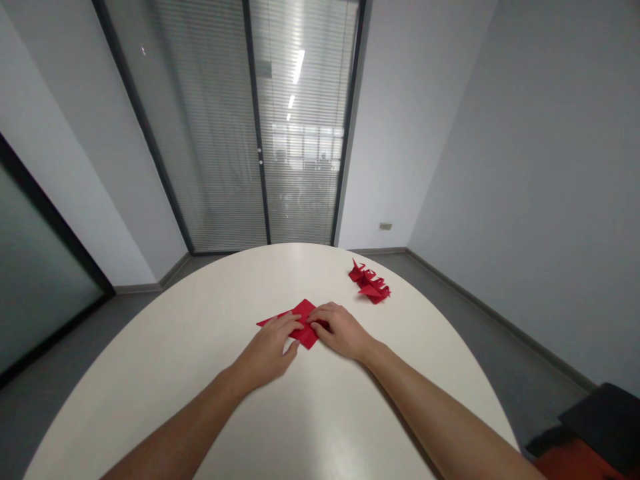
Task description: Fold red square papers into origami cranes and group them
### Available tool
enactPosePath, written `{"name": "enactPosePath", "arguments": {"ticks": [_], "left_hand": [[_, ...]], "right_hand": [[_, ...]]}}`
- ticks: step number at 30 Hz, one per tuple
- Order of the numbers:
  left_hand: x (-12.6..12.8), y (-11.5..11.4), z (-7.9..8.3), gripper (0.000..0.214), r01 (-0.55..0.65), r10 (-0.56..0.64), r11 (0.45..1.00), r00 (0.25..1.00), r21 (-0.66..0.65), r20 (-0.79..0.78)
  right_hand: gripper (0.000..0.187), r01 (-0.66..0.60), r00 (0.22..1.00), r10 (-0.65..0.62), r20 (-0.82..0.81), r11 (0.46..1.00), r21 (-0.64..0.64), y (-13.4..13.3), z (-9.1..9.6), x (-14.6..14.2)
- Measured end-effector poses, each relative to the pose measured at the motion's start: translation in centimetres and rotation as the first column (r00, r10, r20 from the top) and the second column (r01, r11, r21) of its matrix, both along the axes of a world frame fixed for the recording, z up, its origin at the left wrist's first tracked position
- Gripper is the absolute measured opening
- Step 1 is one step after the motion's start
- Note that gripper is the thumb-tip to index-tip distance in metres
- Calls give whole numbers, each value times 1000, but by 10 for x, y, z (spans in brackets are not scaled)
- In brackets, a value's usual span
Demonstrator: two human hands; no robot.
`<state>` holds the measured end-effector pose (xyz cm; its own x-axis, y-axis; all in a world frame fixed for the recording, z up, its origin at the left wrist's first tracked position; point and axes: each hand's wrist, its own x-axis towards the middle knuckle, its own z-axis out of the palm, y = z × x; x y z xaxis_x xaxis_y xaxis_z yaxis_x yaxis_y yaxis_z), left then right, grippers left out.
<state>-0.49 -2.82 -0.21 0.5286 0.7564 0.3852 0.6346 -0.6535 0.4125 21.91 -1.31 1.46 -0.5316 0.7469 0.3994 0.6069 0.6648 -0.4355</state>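
Note:
A folded sheet of red paper [305, 307] lies flat on the table, with pointed corners to the far side, near side and left. My left hand [267, 352] rests over its left part, fingers stretched out and pressing on it. At the right side of the sheet, my right hand [343, 331] has its thumb and fingers bent together on the paper's edge. Both hands partly cover the folds. Farther back to the right stand several red origami cranes [370, 283], bunched close in a row, apart from my hands.
The round white table [200, 387] has its far edge just beyond the cranes. Past it are a glass partition with blinds [215, 133] and a grey wall [545, 187]. A black and orange chair-like object [595, 433] sits at the lower right.

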Motion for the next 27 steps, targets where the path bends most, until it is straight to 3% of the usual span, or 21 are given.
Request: {"name": "enactPosePath", "arguments": {"ticks": [16,24,27], "left_hand": [[-3,1,-3,38,29,-29,999,1000,-13,12],[-5,5,-5,38,22,-22,1000,999,-15,30],[-6,4,-6,41,18,-18,1000,1000,-12,20]], "right_hand": [[36,-28,998,28,-57,1000,8,1,-5,2],[41,-167,986,167,8,986,19,-2,2,6],[34,-200,980,199,21,979,30,-3,3,7]]}}
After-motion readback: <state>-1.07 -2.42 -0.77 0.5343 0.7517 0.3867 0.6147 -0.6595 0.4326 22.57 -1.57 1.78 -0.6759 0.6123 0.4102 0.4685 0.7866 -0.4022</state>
